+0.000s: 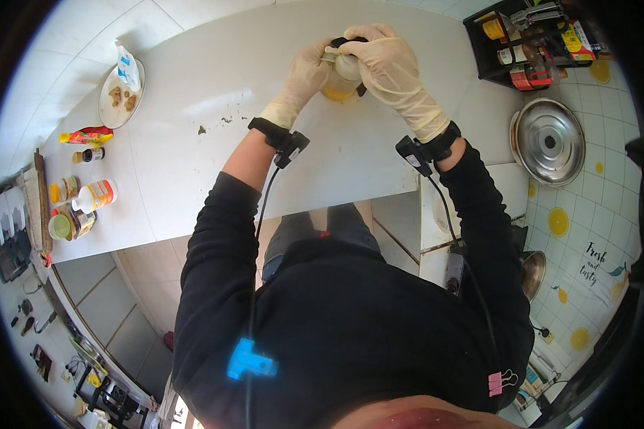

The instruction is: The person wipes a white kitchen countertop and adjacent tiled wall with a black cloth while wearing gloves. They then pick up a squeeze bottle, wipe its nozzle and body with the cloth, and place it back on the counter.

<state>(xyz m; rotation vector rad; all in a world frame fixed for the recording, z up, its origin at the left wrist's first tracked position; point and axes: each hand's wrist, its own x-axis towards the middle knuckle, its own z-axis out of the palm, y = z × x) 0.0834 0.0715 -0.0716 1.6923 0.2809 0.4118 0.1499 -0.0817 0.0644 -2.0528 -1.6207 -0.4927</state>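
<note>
Both my hands wear cream-coloured thin gloves at the far part of the white tabletop (290,153). Between them is a clear container (339,86) with something yellow at its bottom and black parts showing behind and at its right side. A whitish translucent rounded piece (347,68) sits at its top; what it is exactly cannot be made out. The fingers of my left hand (307,69) pinch a pale edge at that piece's left. My right hand (393,67) curls over its right side, thumb on top. The fingers partly hide the container.
A plate (107,107) at left bears ginger-like pieces and a white-blue packet (128,67). A red-yellow pouch (90,136), small bottle (89,155) and several jars (78,222) line the left side. At right are a black condiment rack (483,48) and a metal lid (550,142). Cables run from both wrists.
</note>
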